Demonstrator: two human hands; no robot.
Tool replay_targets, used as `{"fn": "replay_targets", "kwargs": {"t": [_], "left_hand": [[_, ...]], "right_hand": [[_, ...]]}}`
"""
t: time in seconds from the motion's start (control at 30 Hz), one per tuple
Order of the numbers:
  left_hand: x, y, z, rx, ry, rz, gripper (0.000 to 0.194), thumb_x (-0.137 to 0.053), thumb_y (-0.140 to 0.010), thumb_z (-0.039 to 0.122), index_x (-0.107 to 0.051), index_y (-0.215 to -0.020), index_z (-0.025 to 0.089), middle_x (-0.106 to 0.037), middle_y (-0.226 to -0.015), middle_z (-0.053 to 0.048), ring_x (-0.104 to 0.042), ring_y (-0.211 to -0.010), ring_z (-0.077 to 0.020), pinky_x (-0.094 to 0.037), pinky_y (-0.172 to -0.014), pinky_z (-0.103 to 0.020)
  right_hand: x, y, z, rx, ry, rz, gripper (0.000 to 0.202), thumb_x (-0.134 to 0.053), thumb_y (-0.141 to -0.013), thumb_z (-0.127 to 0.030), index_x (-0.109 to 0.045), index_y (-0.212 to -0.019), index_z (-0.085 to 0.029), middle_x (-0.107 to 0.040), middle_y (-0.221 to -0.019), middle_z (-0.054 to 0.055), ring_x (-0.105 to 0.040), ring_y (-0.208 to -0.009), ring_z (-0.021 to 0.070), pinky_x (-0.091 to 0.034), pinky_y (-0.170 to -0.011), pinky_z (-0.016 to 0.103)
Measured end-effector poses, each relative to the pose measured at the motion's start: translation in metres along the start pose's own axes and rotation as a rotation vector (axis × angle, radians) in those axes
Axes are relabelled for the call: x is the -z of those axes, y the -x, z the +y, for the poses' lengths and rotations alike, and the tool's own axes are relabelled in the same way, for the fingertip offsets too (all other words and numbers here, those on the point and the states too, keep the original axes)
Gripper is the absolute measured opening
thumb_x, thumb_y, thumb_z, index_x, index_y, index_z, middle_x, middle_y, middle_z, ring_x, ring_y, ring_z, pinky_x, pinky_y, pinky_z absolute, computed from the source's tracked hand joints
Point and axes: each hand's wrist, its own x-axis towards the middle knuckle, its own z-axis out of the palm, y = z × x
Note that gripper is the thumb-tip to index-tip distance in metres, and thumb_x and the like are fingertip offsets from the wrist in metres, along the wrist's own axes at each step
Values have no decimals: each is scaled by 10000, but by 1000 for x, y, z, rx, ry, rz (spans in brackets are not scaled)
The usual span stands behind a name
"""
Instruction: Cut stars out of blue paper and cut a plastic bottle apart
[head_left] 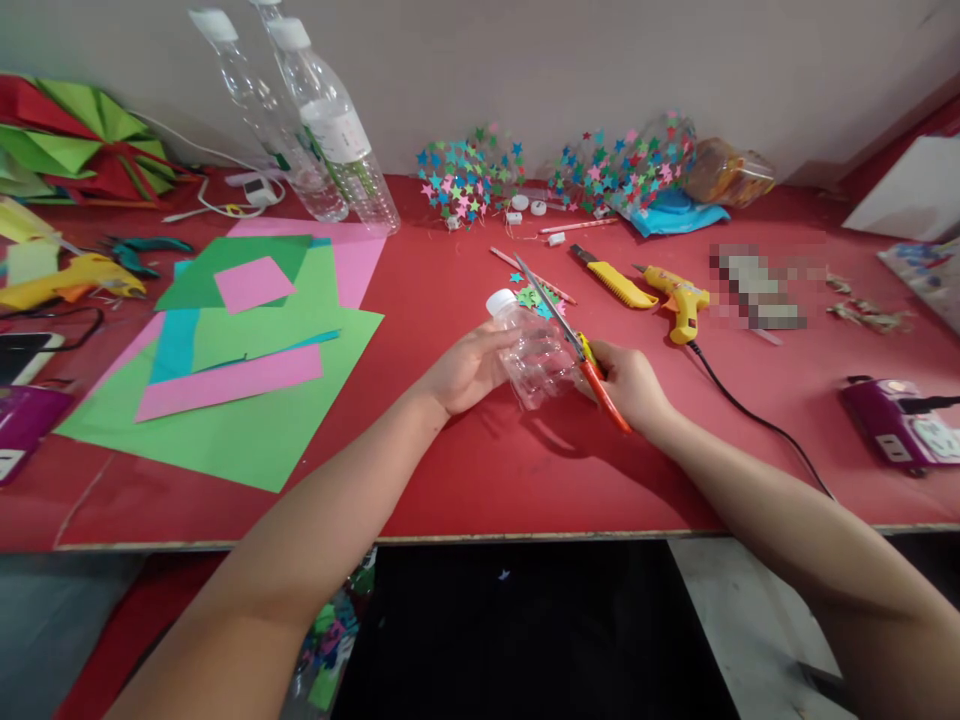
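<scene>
My left hand (472, 365) is wrapped round a clear plastic bottle piece (534, 360) with a white cap, tilted above the red table. In my right hand (630, 380) are scissors (581, 358) with orange and yellow handles, their blades pointing up and to the left across the bottle piece. The fingertips of my right hand are partly hidden behind the handles. Small paper stars (536, 298) lie just beyond the bottle piece.
Coloured paper sheets (330, 400) cover the table's left. Tall bottles (341, 130) and star-covered plastic pieces (469, 180) stand at the back. A yellow cutter (615, 280), a glue gun (679, 300) with a cord and a purple power strip (900, 420) are on the right.
</scene>
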Motion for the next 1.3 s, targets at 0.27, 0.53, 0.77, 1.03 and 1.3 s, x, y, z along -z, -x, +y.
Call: {"fn": "replay_targets", "kwargs": {"t": [0.27, 0.53, 0.77, 1.03, 1.3], "left_hand": [[-2, -1, -5, -30, -24, 64, 257, -698, -739, 244, -650, -983, 176, -734, -978, -97, -693, -1043, -298, -541, -933, -461], [-10, -3, -14, -59, -72, 278, 329, -803, -701, 292, -631, -954, 171, -728, -869, -71, -714, -817, -241, -567, -789, -395], [-15, -3, -12, -100, -102, 347, 304, -792, -649, 309, -600, -844, 176, -722, -823, -63, -713, -884, -264, -572, -775, -385], [21, -18, 4, -343, 3, 681, 156, -669, -710, 247, -575, -825, 203, -709, -770, -30, -698, -743, -190, -539, -662, -311], [42, -19, 9, -413, 1, 722, 154, -665, -727, 299, -570, -812, 213, -718, -752, -12, -687, -704, -153, -473, -596, -258]], "right_hand": [[1, 1, -2, -15, 33, -13, 283, -518, -698, -427, -343, -601, -227, -343, -522, -49, -293, -548, 109, -232, -529, 252], [-3, 1, -4, 36, 206, -37, 285, -493, -730, -431, -303, -635, -241, -344, -525, -40, -234, -507, 113, -206, -514, 264], [-2, 5, -7, 64, 136, -111, 335, -537, -755, -476, -345, -633, -230, -338, -543, -52, -256, -526, 106, -216, -522, 253], [28, 11, -13, 29, -77, -451, 467, -586, -798, -655, -531, -735, -196, -470, -639, -28, -380, -569, 120, -290, -529, 250], [37, 15, -13, 17, 6, -544, 493, -581, -824, -665, -488, -665, -207, -445, -619, -34, -387, -562, 124, -322, -541, 258]]}}
